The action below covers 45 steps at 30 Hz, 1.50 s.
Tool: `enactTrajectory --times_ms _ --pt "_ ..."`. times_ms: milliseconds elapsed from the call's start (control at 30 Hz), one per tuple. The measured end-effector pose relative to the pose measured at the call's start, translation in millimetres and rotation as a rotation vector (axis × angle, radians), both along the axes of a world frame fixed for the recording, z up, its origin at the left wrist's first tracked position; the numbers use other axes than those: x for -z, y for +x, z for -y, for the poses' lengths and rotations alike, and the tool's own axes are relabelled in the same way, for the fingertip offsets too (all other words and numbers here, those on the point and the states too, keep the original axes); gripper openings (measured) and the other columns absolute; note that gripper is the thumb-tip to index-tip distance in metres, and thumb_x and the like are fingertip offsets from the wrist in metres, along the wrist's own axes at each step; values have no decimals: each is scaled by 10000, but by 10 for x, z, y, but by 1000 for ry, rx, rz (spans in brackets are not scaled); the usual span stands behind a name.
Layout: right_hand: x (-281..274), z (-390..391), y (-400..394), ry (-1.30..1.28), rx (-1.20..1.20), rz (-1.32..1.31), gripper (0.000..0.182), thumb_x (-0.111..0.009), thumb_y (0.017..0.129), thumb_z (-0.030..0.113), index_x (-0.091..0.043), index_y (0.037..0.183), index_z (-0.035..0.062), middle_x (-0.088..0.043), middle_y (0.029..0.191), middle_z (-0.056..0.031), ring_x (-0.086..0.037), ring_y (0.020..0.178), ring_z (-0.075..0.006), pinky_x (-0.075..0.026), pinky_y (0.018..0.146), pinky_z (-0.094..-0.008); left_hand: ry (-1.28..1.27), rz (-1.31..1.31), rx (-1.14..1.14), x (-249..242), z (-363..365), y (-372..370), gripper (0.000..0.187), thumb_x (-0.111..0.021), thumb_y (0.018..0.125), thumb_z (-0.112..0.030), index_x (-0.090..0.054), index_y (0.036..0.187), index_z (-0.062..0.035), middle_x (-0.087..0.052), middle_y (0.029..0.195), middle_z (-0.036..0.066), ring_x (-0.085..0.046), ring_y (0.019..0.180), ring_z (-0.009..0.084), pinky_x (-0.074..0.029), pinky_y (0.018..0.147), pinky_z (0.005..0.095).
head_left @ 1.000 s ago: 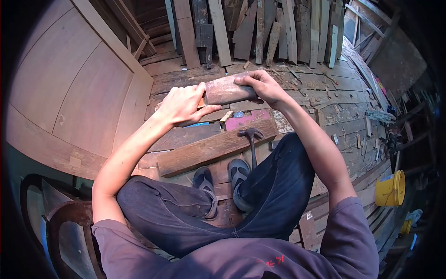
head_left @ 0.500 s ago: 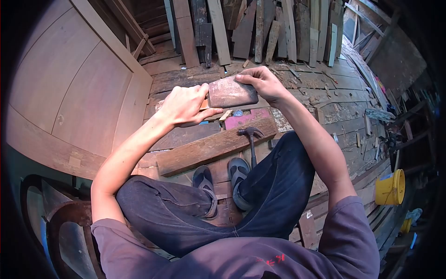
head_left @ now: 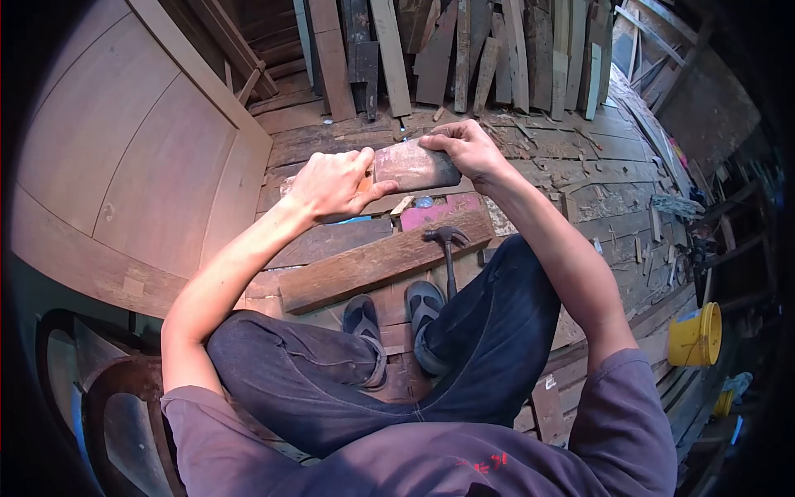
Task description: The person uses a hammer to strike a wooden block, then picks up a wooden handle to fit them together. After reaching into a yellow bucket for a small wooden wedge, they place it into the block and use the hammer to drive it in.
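Above the floorboards, a flat, worn, brown-grey rectangular slab (head_left: 414,166) is held out between my hands. My left hand (head_left: 331,184) is closed round an orange-brown piece (head_left: 364,185) at the slab's left end, its thumb along the lower edge. Most of that piece is hidden by the fingers. At the upper right corner, my right hand (head_left: 468,151) pinches the slab with thumb on top and fingers behind. Nearer my feet lies a thick wooden beam (head_left: 373,261), and a claw hammer (head_left: 449,253) leans against it with its head on top.
Old planks (head_left: 435,66) stand upright along the back. A large wooden panel (head_left: 149,157) is on the left, with a dark curved frame (head_left: 132,398) below it. To the right are a yellow bucket (head_left: 697,335) and scattered wood scraps (head_left: 654,248). A pink piece (head_left: 447,209) lies behind the beam.
My left thumb has risen from below the slab to its lower edge. The slab has shifted very slightly right; my right hand keeps its pinch.
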State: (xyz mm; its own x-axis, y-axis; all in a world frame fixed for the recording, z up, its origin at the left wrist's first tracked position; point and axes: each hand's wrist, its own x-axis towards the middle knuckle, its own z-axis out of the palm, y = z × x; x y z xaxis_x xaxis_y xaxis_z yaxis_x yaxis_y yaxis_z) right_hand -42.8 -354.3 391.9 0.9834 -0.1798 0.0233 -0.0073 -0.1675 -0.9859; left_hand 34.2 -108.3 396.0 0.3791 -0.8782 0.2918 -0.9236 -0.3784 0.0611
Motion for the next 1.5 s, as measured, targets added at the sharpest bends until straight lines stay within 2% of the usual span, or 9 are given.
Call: enactTrajectory --times_ms 467,767,967,1100,1133,1167,1200,1300,1500 --pt "-7 -28 0 149 21 -19 194 -725 902 143 -753 947 -44 -722 828 -82 -631 686 -121 -499 622 -286 -67 -69 -47 51 34 9 524 -549 980 -532 -547 937 -10 -671 803 200 -677 793 425 -506 662 526" --pt "39 67 -10 265 -181 -83 187 -747 924 205 -755 990 30 -711 905 -34 -636 843 -112 -489 779 -274 -101 166 -31 -15 -51 5 570 -619 929 -598 -612 956 -29 -667 722 150 -701 690 320 -547 595 423" --pt "51 73 -40 221 -307 -97 378 -682 986 354 -674 1153 15 -710 941 -36 -639 856 -116 -509 765 -288 -101 272 1 -44 -83 40 548 -659 908 -589 -611 929 -44 -664 725 123 -699 673 288 -553 599 399" --pt "8 60 -91 233 -295 -139 488 -630 1005 443 -614 1213 2 -710 908 -54 -660 818 -127 -513 699 -284 -160 319 8 -95 -90 78 530 -668 906 -577 -600 912 -51 -661 744 104 -693 672 287 -553 607 396" --pt "-13 89 -99 208 -348 -153 511 -629 1002 460 -605 1219 -2 -705 883 -51 -660 792 -128 -512 680 -282 -139 372 -7 -112 -99 102 608 -600 925 -641 -624 933 -33 -686 777 102 -716 668 264 -567 583 369" --pt "-29 104 -99 181 -403 -168 533 -627 999 476 -597 1225 -5 -700 858 -48 -659 766 -129 -511 660 -280 -140 376 -12 -130 -105 103 610 -601 925 -642 -626 937 -32 -687 780 102 -716 666 262 -568 584 368" --pt "12 82 -80 60 -371 -146 513 -637 991 487 -641 1145 -2 -668 788 -14 -608 671 -107 -489 603 -276 -142 380 -18 -152 -112 99 611 -601 924 -642 -627 942 -32 -689 783 101 -715 665 261 -569 585 368" --pt "41 55 -64 -93 -398 33 466 -651 986 476 -690 1048 16 -644 769 16 -562 652 -79 -466 582 -263 -153 373 -23 -158 -122 78 616 -602 923 -645 -631 951 -30 -691 779 104 -713 655 261 -570 586 367" --pt "-83 -177 -183 122 -235 118 342 -677 975 372 -744 1001 38 -636 753 35 -513 631 -43 -384 540 -235 -224 339 -13 -205 -132 47 604 -632 909 -641 -624 934 -38 -678 715 105 -711 636 266 -568 572 370"
